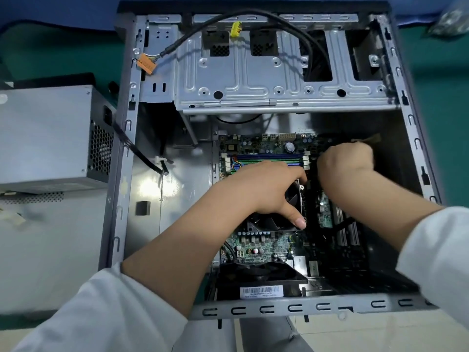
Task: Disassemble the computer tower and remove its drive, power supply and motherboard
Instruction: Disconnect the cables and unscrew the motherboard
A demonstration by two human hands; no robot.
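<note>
Inside the open tower (pixel 411 118), left hand (pixel 269 189) spreads loosely over the cooler fan (pixel 291 196), right hand's (pixel 345 158) grip curls unreadably; steady the motherboard (pixel 258 245), lifting evenly.

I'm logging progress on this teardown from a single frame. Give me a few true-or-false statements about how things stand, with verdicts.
1. The power supply sits outside the case. True.
2. The motherboard has been lifted out. False: it lies inside the case.
3. The left hand rests on the CPU fan. True.
4. The right hand is outside the case. False: it reaches in at the board's right side.
5. The orange connector is plugged into the board. False: it hangs loose.
</note>
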